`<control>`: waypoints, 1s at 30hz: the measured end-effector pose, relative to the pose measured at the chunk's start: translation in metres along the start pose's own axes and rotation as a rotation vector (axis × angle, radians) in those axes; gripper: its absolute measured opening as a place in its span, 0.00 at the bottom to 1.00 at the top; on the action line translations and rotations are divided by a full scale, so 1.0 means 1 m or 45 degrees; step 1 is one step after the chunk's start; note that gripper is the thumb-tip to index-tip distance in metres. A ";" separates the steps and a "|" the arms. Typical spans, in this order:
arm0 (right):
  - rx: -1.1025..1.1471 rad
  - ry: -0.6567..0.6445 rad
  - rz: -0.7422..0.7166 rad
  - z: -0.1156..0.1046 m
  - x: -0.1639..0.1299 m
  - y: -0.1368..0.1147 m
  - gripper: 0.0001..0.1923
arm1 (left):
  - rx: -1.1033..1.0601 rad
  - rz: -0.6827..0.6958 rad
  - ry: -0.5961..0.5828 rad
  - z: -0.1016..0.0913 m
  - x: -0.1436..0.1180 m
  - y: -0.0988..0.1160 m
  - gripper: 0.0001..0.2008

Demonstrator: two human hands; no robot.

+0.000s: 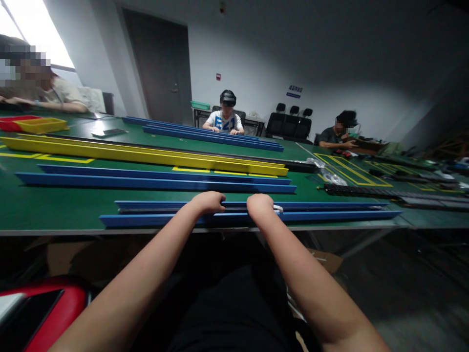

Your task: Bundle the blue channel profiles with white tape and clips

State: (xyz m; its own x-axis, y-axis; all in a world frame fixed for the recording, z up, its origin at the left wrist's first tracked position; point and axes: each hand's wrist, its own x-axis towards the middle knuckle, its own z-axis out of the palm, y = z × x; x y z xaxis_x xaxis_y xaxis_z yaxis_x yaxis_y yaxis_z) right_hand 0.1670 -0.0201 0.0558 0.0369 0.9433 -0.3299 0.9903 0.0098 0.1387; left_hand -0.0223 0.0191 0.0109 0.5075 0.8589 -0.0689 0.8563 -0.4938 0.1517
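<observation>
Blue rails (135, 221) lay lengthwise along the near edge of the green table (73, 205), two long parallel pieces with a dark strip (146, 210) between them, running well past my hands on both sides. From the head view, the only one I had, I judged them stiff and fairly light for their length, with smooth faces that might slip under a fingertip and thin edges that could dent if knocked together. Being so long, they seemed apt to swing or tip if lifted by one end, so the better hold looked two-handed, spread wide to either side of the middle. My own hands were set closer than that, just apart from each other near the middle of the rails. My left hand (210, 201) hung over them, thumb and a finger parted at the tips and bent toward the dark strip; I could not tell whether they pinched it. My right hand (260, 203) was curled over the same rails, its fingertips hidden behind the wrist, so I could not tell whether it grasped anything or merely rested there. A white item (278, 209) showed just beside it, too small to make out. Beyond lay a second blue pair (146, 184), and past that a yellow rail (146, 156).
</observation>
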 end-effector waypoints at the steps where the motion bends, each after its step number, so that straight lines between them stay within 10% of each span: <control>1: -0.002 0.005 0.020 0.000 0.001 0.000 0.20 | 0.012 0.000 0.002 0.000 0.002 0.003 0.14; 13: 0.016 0.016 0.081 0.001 0.003 0.001 0.18 | -0.020 0.203 0.029 0.006 0.045 0.072 0.16; 23: 0.015 0.061 0.046 -0.001 -0.008 0.000 0.18 | -0.025 0.297 0.112 0.007 0.035 0.061 0.14; 30: 0.020 0.181 -0.150 -0.004 -0.018 -0.045 0.17 | -0.140 0.258 0.022 0.002 0.011 0.002 0.11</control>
State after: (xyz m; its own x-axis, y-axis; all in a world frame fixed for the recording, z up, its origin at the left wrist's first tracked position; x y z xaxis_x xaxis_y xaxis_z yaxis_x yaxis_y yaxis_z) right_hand 0.1216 -0.0364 0.0595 -0.0977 0.9732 -0.2079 0.9886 0.1190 0.0922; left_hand -0.0141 0.0275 0.0082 0.6654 0.7465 -0.0097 0.7211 -0.6392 0.2673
